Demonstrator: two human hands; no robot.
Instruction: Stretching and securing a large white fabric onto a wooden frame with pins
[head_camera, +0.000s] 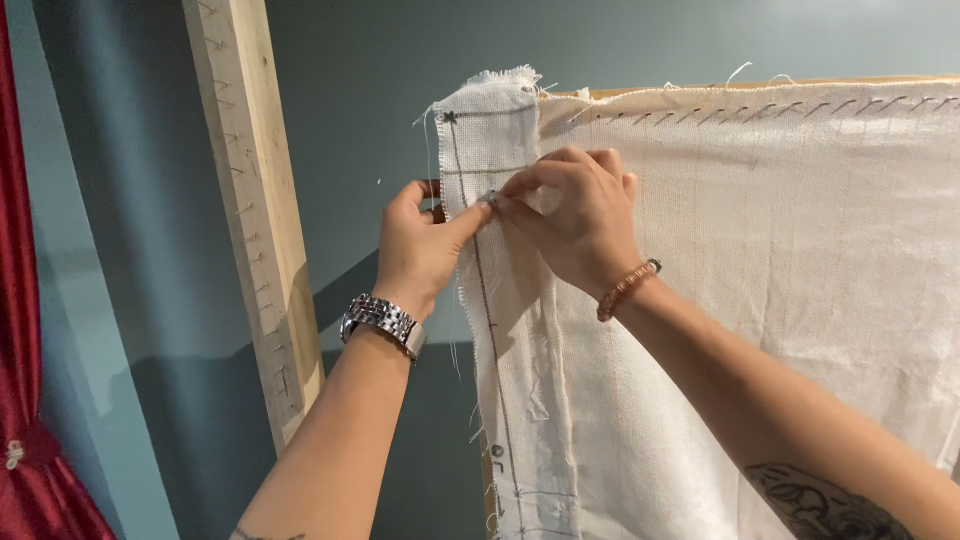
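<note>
Between our two hands, the folded edge of the white cloth (640, 330) is pinched: our left hand (420, 245) closes thumb and fingers on it from the outer side, our right hand (575, 215) curls its fingertips onto the same spot, both shut on the fabric. Above our fingers the cloth already hangs hooked along the top of the wooden frame (760, 92); below our wrists the side edge falls loose, so we judge it unfastened. Both forearms reach upward. Left of us stands a wooden post (255, 215)
</note>
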